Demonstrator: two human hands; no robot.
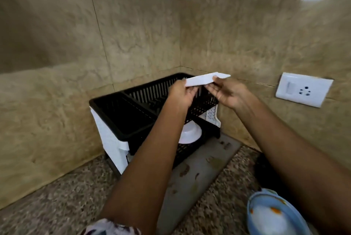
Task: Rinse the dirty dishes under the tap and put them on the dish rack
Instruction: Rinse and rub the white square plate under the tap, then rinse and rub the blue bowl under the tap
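Currently both hands hold a white plate [201, 80] edge-on over the dish rack [144, 105]: left hand [180, 94] at 9 o'clock, right hand [226, 92] at 3. Missing a slot risks slipping.

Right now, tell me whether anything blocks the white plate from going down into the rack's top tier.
Nothing visible does. Both the left hand and right hand hold the white plate above the dish rack; the slotted upper tier directly beneath shows no dishes.
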